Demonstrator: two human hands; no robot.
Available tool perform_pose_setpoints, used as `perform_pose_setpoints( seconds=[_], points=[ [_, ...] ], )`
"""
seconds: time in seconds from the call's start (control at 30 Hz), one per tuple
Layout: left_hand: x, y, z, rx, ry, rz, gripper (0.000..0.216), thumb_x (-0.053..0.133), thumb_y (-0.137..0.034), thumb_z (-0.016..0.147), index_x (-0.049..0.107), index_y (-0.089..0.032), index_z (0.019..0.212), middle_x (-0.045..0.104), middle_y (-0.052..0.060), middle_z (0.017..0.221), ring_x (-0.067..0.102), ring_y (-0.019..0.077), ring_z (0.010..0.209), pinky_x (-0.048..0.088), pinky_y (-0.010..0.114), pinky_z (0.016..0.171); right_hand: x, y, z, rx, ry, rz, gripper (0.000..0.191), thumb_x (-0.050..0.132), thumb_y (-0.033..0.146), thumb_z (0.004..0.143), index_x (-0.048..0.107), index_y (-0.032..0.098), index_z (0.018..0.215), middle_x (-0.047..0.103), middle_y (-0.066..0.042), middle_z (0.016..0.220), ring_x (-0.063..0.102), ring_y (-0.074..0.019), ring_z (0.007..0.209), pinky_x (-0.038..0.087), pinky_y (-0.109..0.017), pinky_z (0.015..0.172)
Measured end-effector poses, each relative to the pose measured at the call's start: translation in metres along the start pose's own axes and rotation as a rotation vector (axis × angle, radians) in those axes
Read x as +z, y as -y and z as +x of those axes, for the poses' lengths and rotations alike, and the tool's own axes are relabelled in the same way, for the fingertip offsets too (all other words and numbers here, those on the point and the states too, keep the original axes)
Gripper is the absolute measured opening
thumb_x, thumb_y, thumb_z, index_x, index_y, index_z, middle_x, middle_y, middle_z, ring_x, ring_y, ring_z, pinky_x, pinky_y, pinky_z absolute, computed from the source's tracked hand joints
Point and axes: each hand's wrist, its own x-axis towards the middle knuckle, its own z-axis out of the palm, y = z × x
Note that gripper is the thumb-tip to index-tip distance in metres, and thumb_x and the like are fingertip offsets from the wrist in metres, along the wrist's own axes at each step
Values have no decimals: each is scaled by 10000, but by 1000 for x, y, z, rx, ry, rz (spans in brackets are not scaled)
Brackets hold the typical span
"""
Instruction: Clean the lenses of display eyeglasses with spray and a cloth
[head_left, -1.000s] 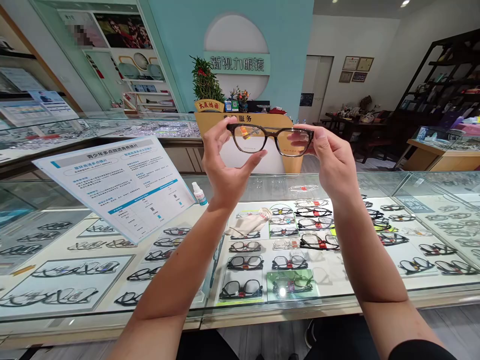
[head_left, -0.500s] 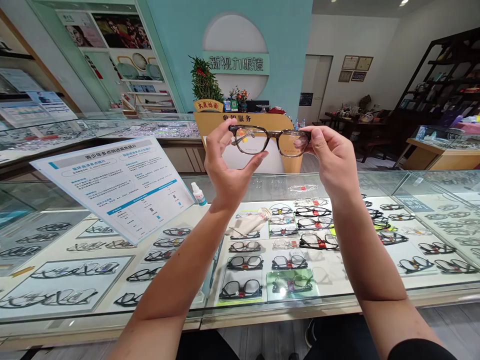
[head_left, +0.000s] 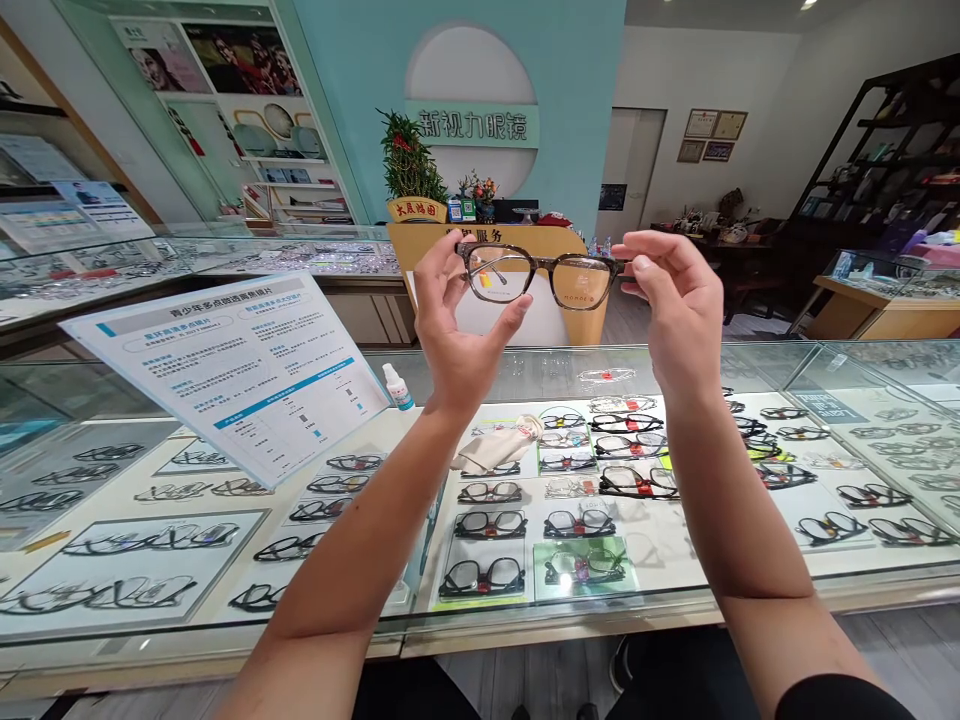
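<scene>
A pair of dark tortoiseshell eyeglasses [head_left: 555, 265] with clear demo lenses is raised level in front of me, above the glass counter. My left hand [head_left: 465, 325] is closed on its left end, fingers at the upper corner and thumb by the lower rim near the bridge. Beside the right hinge is my right hand [head_left: 679, 310], its thumb and fingers parted; whether a fingertip still touches the frame I cannot tell. One temple shows through the left lens. Below, a beige cloth [head_left: 499, 447] lies among rows of display glasses [head_left: 491, 523].
A glass display counter [head_left: 405, 630] spans the space before me. On it stand a printed lens leaflet [head_left: 240, 370] at the left and a small white spray bottle [head_left: 397, 388]. A wooden reception desk [head_left: 592, 325] with a potted plant [head_left: 409, 165] stands farther back.
My right hand has shifted slightly right and its fingers have loosened at the hinge. The eyeglasses have moved up a touch, with my left hand still on them.
</scene>
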Motion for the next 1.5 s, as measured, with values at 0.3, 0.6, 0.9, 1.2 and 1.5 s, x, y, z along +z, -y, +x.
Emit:
perform_pose_setpoints(
  seconds=[0.3,0.6,0.9,1.2,1.5],
  points=[
    [-1,-1,6,23,-18,-18,863,758,-722,953,357,-442,1664,638,115,1470,687,340,1395,628,552,1159,-7,2,4,-131,-32,-49,454,519,630,1131,641,275,876,741,-71,1056,714,-255,1111,558,-470,1060],
    [-3,-13,8,11,180,-71,907,820,-763,878,456,-401,1626,620,114,1539,743,329,1304,674,476,1079,0,21,-4,-114,194,-226,256,748,560,1027,806,312,1008,760,-80,1229,668,-303,1277,503,-530,1167],
    [-12,-31,11,-21,354,-155,868,882,-671,875,508,-386,1604,744,94,1371,781,289,1224,697,448,1037,-8,12,1,110,493,-32,332,821,585,962,857,255,942,817,-80,1138,716,-238,1047,566,-425,951],
    [-19,-34,17,-193,480,-373,913,915,-727,800,551,-353,1548,764,111,1319,801,297,1171,710,438,1006,-11,12,3,303,630,123,499,891,697,848,870,208,945,796,-44,874,646,-167,780,515,-324,716],
    [-8,-32,13,-88,182,-123,747,849,-732,869,618,-364,1476,720,81,1285,746,255,1141,639,412,989,-3,0,0,252,421,56,490,881,686,863,870,203,945,766,-29,817,621,-154,733,489,-308,664]
  ],
)
